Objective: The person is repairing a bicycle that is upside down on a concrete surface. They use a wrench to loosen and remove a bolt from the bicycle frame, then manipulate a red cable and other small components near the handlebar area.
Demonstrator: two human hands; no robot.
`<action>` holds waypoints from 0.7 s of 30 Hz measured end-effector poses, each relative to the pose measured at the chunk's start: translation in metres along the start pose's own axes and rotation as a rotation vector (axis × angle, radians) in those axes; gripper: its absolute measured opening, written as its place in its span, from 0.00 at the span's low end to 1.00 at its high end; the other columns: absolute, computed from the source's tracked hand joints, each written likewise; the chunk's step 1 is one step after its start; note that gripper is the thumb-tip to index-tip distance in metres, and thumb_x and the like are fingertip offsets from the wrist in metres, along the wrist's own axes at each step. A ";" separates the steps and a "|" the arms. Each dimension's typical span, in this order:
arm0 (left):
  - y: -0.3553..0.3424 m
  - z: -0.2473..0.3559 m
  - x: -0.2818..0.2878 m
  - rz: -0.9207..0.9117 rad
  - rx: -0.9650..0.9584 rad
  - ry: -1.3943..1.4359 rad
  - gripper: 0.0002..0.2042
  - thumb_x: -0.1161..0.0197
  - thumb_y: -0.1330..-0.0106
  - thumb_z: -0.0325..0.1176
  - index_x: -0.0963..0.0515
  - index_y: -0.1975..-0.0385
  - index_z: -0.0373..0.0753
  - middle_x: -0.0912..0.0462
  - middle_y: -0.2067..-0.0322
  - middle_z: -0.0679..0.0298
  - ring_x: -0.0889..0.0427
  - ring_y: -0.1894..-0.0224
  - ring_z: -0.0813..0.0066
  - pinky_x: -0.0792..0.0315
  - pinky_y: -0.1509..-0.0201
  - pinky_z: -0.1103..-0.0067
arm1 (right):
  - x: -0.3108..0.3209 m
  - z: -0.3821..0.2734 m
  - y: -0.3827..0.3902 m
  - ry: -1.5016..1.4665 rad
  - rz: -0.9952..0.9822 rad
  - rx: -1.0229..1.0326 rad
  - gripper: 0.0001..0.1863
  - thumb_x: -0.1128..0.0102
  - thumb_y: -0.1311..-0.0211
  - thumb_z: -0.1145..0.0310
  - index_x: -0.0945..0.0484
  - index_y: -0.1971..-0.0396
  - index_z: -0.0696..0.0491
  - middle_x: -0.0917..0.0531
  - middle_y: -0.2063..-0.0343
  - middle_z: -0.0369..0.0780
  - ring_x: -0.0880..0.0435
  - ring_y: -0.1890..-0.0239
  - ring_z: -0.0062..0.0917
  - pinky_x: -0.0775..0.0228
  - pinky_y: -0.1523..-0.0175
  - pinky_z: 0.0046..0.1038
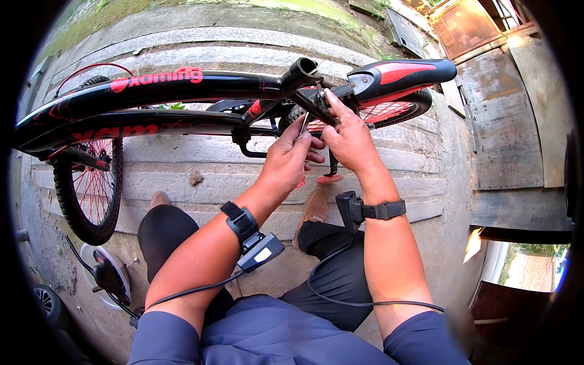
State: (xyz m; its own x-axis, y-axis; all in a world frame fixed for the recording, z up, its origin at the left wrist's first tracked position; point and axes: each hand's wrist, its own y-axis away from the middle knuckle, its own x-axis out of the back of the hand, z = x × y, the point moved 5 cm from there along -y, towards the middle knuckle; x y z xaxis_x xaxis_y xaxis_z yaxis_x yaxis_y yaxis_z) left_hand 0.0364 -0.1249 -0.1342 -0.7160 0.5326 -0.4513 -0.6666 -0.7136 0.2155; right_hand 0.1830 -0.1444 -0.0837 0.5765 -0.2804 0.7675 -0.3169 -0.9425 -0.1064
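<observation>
A black bicycle frame point(201, 83) with red markings stretches across in front of me, its open seat tube point(302, 68) bare of a saddle. Close below that tube, my left hand point(285, 156) pinches a thin metal tool point(304, 124), whose tip reaches in among the frame parts. My right hand point(351, 135) is closed against the frame behind the seat tube. Its index fingertip rests by a small metal fitting point(322, 93) near the mount of the black and red mudguard point(398, 74). Its other fingers are mostly hidden.
The front wheel point(91, 188) stands at left; the rear wheel point(398, 109) is under the mudguard. A dark bicycle part lies on a round white object point(115, 267) at lower left. Stone slabs point(225, 164) floor the ground. Wooden boards point(505, 115) line the right side.
</observation>
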 end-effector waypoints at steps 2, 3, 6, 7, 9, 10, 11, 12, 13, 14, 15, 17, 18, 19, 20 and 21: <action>0.000 -0.002 -0.001 0.007 -0.006 0.015 0.23 0.56 0.20 0.37 0.41 0.28 0.41 0.18 0.58 0.62 0.16 0.63 0.79 0.26 0.64 0.85 | 0.000 0.000 0.000 -0.002 -0.002 -0.003 0.38 0.44 0.46 0.79 0.33 0.30 0.46 0.18 0.57 0.41 0.21 0.72 0.17 0.25 0.62 0.23; 0.001 -0.002 -0.001 0.022 -0.009 0.025 0.23 0.56 0.20 0.37 0.41 0.28 0.41 0.18 0.58 0.62 0.16 0.64 0.79 0.26 0.65 0.85 | 0.000 -0.001 0.000 -0.003 -0.005 -0.004 0.39 0.44 0.46 0.79 0.33 0.30 0.46 0.18 0.57 0.42 0.21 0.72 0.17 0.25 0.62 0.23; 0.005 -0.004 -0.003 0.045 -0.026 0.041 0.22 0.56 0.20 0.37 0.41 0.28 0.41 0.18 0.59 0.62 0.16 0.65 0.79 0.27 0.65 0.85 | 0.001 -0.002 0.000 0.005 -0.008 -0.001 0.39 0.43 0.46 0.78 0.34 0.30 0.46 0.18 0.57 0.42 0.20 0.72 0.18 0.25 0.62 0.23; 0.006 -0.003 -0.003 0.049 -0.032 0.044 0.22 0.56 0.20 0.37 0.41 0.28 0.41 0.18 0.59 0.62 0.16 0.66 0.79 0.27 0.65 0.85 | 0.001 -0.002 0.000 0.010 -0.007 0.000 0.39 0.43 0.46 0.78 0.34 0.30 0.46 0.17 0.57 0.42 0.20 0.72 0.18 0.25 0.62 0.23; 0.005 -0.002 -0.003 0.071 -0.044 0.074 0.22 0.56 0.20 0.38 0.39 0.29 0.43 0.19 0.62 0.64 0.17 0.68 0.80 0.27 0.67 0.85 | 0.001 -0.002 -0.001 0.009 -0.002 0.007 0.39 0.43 0.46 0.78 0.34 0.30 0.46 0.18 0.57 0.42 0.20 0.72 0.18 0.25 0.62 0.23; 0.005 -0.001 -0.003 0.082 -0.049 0.090 0.22 0.56 0.20 0.38 0.39 0.29 0.44 0.19 0.63 0.65 0.17 0.69 0.81 0.28 0.68 0.85 | 0.001 -0.001 -0.002 0.008 0.001 0.010 0.39 0.43 0.46 0.77 0.34 0.30 0.46 0.18 0.57 0.42 0.20 0.72 0.18 0.25 0.62 0.23; 0.006 -0.001 -0.004 0.071 -0.036 0.078 0.22 0.56 0.20 0.38 0.39 0.29 0.43 0.19 0.62 0.64 0.17 0.68 0.81 0.27 0.67 0.86 | 0.001 -0.001 -0.001 0.011 0.002 0.010 0.39 0.43 0.46 0.78 0.34 0.30 0.46 0.18 0.57 0.42 0.20 0.72 0.18 0.25 0.62 0.23; 0.006 0.001 -0.004 0.061 -0.023 0.067 0.22 0.56 0.20 0.37 0.40 0.29 0.42 0.19 0.62 0.64 0.17 0.67 0.80 0.27 0.66 0.86 | 0.001 -0.001 -0.001 0.013 0.002 0.010 0.39 0.43 0.46 0.78 0.34 0.30 0.46 0.18 0.57 0.42 0.20 0.72 0.18 0.25 0.63 0.23; 0.007 0.001 -0.004 0.051 -0.010 0.055 0.22 0.56 0.20 0.37 0.40 0.29 0.41 0.19 0.61 0.64 0.16 0.66 0.80 0.27 0.66 0.86 | 0.001 -0.001 0.000 0.014 0.003 0.010 0.39 0.43 0.46 0.78 0.33 0.30 0.46 0.18 0.57 0.42 0.20 0.72 0.18 0.25 0.63 0.23; 0.006 0.002 -0.004 0.055 -0.014 0.056 0.22 0.56 0.20 0.37 0.40 0.29 0.42 0.19 0.62 0.65 0.17 0.67 0.80 0.27 0.67 0.86 | 0.001 -0.002 0.000 0.015 0.002 0.012 0.39 0.44 0.46 0.78 0.33 0.30 0.46 0.17 0.57 0.42 0.20 0.72 0.18 0.25 0.63 0.23; 0.006 0.002 -0.004 0.059 -0.019 0.056 0.22 0.56 0.20 0.38 0.39 0.29 0.43 0.19 0.64 0.65 0.17 0.69 0.81 0.28 0.68 0.86 | 0.001 -0.002 0.000 0.016 0.001 0.016 0.39 0.44 0.46 0.78 0.33 0.30 0.47 0.17 0.57 0.42 0.20 0.72 0.18 0.25 0.63 0.23; 0.005 0.004 -0.004 0.047 -0.027 0.051 0.22 0.56 0.20 0.38 0.39 0.29 0.43 0.19 0.64 0.66 0.17 0.69 0.81 0.28 0.68 0.86 | 0.000 -0.003 -0.001 0.017 -0.001 0.023 0.38 0.45 0.46 0.78 0.33 0.30 0.47 0.17 0.57 0.42 0.20 0.73 0.17 0.25 0.64 0.23; 0.004 0.006 -0.005 0.028 -0.028 0.046 0.22 0.56 0.20 0.38 0.40 0.29 0.43 0.19 0.63 0.65 0.17 0.68 0.81 0.28 0.67 0.86 | 0.000 -0.003 -0.001 0.019 -0.001 0.024 0.38 0.45 0.46 0.78 0.33 0.30 0.47 0.17 0.58 0.42 0.20 0.73 0.17 0.25 0.64 0.23; 0.004 0.007 -0.006 0.010 -0.029 0.041 0.23 0.56 0.20 0.37 0.41 0.28 0.42 0.19 0.61 0.65 0.16 0.67 0.80 0.27 0.67 0.86 | 0.000 -0.003 -0.001 0.021 -0.001 0.025 0.38 0.46 0.46 0.79 0.33 0.30 0.48 0.17 0.58 0.41 0.20 0.73 0.17 0.25 0.64 0.23; 0.004 0.006 -0.007 0.002 -0.017 0.036 0.23 0.56 0.20 0.38 0.41 0.28 0.43 0.19 0.61 0.65 0.16 0.67 0.80 0.28 0.67 0.86 | 0.001 -0.002 -0.001 0.012 -0.003 0.017 0.38 0.46 0.46 0.79 0.34 0.30 0.48 0.17 0.58 0.41 0.20 0.73 0.17 0.25 0.64 0.23; 0.004 0.004 -0.008 -0.003 -0.006 0.030 0.23 0.56 0.20 0.38 0.41 0.28 0.43 0.19 0.62 0.65 0.16 0.68 0.81 0.28 0.67 0.86 | 0.000 -0.002 -0.002 0.001 -0.008 0.010 0.38 0.46 0.46 0.79 0.34 0.30 0.48 0.17 0.58 0.41 0.20 0.73 0.17 0.25 0.65 0.23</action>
State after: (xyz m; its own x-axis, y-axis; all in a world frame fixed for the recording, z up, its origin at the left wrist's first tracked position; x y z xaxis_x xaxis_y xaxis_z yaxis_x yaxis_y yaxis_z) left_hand 0.0386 -0.1299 -0.1265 -0.7077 0.5207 -0.4776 -0.6671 -0.7151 0.2088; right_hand 0.1824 -0.1426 -0.0822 0.5783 -0.2732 0.7687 -0.3047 -0.9464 -0.1071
